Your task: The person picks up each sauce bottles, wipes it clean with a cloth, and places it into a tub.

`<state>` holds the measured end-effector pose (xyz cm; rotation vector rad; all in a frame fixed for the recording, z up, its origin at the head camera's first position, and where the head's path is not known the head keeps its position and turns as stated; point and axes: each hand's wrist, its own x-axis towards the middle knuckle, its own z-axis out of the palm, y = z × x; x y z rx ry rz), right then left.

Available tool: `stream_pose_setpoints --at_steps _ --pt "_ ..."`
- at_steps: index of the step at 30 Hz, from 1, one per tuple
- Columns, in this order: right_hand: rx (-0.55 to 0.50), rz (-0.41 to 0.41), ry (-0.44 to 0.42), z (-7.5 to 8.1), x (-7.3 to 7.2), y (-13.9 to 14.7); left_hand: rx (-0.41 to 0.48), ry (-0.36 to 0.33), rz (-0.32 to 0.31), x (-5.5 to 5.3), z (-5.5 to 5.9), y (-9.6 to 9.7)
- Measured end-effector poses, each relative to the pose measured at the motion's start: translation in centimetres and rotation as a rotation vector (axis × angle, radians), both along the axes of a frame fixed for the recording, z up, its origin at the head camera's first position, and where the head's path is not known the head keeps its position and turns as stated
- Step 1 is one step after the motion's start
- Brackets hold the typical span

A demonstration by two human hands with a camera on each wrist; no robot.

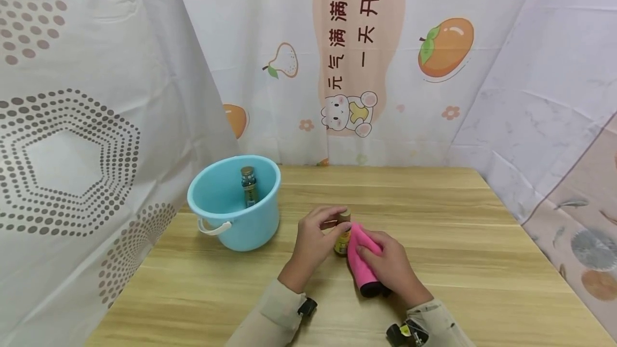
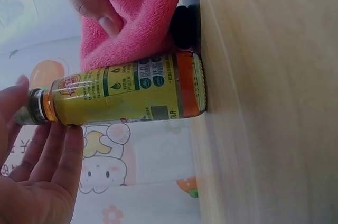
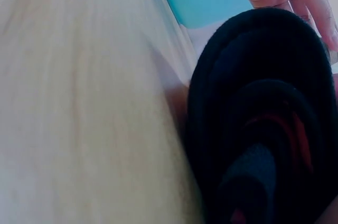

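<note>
a wood-grain table bears a blue bucket, an upright yellow-labelled bottle and a pink cloth.

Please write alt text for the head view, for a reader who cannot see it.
A person's left hand holds the top of a small yellow-labelled bottle upright on a wood-grain table, while the right hand grips a pink cloth beside it. To the left, a light blue bucket contains another bottle.

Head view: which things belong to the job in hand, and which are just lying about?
In the job:
- yellow-labelled bottle, held near its cap by the left hand
- pink fabric item, held by the right hand

Apparently just about, touched by neither of the hands:
- blue bucket, role uncertain
- dark bottle inside it
- printed backdrop
</note>
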<state>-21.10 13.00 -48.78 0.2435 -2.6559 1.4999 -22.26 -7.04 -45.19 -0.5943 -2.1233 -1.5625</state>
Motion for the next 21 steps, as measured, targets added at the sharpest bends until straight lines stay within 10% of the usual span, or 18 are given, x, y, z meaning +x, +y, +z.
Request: stream_pose_setpoints --at_steps 21 --pt "-0.102 -0.033 0.111 0.44 0.33 0.03 -0.014 0.030 0.031 0.10 -0.06 0.15"
